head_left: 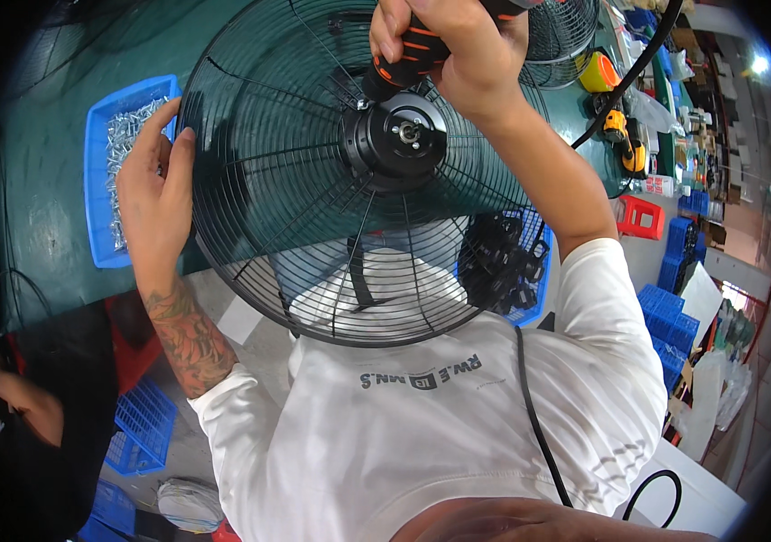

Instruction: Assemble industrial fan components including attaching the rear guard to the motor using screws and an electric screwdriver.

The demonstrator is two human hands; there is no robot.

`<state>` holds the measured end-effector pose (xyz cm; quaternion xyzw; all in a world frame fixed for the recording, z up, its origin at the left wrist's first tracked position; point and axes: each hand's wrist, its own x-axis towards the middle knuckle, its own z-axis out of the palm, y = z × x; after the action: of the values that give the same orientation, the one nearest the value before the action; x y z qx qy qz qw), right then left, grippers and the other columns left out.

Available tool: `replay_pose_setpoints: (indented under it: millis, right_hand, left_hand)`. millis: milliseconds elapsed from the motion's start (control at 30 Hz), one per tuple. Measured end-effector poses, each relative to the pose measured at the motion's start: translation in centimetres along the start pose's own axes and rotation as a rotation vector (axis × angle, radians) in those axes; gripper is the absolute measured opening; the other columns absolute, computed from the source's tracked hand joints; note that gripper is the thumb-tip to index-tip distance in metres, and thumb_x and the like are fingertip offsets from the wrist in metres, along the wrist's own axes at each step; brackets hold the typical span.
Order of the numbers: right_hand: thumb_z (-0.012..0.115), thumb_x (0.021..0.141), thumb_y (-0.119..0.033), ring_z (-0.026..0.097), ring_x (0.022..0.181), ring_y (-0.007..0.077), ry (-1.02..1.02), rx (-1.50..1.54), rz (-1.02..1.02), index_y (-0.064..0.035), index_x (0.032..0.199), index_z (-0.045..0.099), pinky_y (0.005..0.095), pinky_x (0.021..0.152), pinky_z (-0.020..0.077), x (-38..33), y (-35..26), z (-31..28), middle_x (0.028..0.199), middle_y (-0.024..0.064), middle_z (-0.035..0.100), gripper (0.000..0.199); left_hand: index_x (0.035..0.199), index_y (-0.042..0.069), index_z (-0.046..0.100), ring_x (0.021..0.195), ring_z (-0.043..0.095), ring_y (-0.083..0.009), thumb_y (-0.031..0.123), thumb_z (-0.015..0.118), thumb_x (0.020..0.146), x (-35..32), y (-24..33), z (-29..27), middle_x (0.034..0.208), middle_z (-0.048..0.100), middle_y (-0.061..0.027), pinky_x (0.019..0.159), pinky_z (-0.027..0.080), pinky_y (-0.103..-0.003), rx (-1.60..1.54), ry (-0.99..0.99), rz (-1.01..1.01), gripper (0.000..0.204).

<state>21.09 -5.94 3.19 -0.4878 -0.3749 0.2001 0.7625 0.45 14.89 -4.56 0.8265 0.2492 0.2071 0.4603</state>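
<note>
A round black wire fan guard (304, 271) spans the middle of the view, with a black fan motor (408, 135) at its centre. My right hand (476, 63) is closed around a black power screwdriver with orange stripes (417, 50). The screwdriver's nose points down at the upper left edge of the motor, where a small metal screw (363, 105) shows. At the guard's left rim, my left hand (153, 181) grips the wire with thumb and fingers; some of its fingers are hidden. Just beside that hand lies a blue tray (94, 181) filled with screws.
Beneath the guard is a green table (51, 217). A blue crate of black parts (539, 289) stands at my right, behind the wires. Another wire guard (566, 36), yellow power tools (625, 135) and a red stool (640, 218) are farther right. A person's arm (29, 397) shows at lower left.
</note>
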Motion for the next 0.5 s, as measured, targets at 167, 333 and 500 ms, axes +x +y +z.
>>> replay_pose_setpoints:
  millis: [167, 333, 500]
  right_hand:
    - [0.069, 0.091, -0.008, 0.06, 0.057, 0.0143, -0.042, 0.031, 0.018, 0.0005, 0.117, 0.051, 0.0292, 0.053, 0.0509, 0.04, 0.03, -0.14, 0.076, 0.0063, 0.059, 0.033]
    - [0.07, 0.09, -0.01, 0.058, 0.057, 0.0131, -0.038, -0.008, 0.077, 0.0011, 0.116, 0.051, 0.0281, 0.053, 0.0505, -0.36, -0.33, 0.22, 0.076, 0.0068, 0.059, 0.034]
    - [0.07, 0.09, -0.01, 0.058, 0.057, 0.0128, -0.062, 0.0, 0.046, 0.0011, 0.114, 0.052, 0.0277, 0.053, 0.0503, -0.65, 0.39, -0.13, 0.076, 0.0068, 0.059, 0.032]
  left_hand:
    - [0.133, 0.004, 0.066, 0.068, 0.043, -0.0098, 0.018, 0.064, 0.1, -0.14, 0.05, 0.13, 0.074, 0.05, 0.0001, 0.062, 0.036, -0.028, -0.014, 0.019, -0.004, 0.036]
    - [0.136, 0.002, 0.064, 0.084, 0.05, -0.0095, 0.015, 0.062, 0.102, -0.05, 0.37, 0.21, 0.099, 0.06, -0.0036, 0.075, 0.041, -0.026, -0.034, -0.019, -0.064, 0.036]
    - [0.139, 0.0, 0.062, 0.102, 0.06, -0.0095, 0.01, 0.06, 0.103, 0.05, 0.73, -0.12, 0.124, 0.069, -0.0085, 0.09, 0.046, -0.024, -0.009, -0.07, -0.156, 0.037]
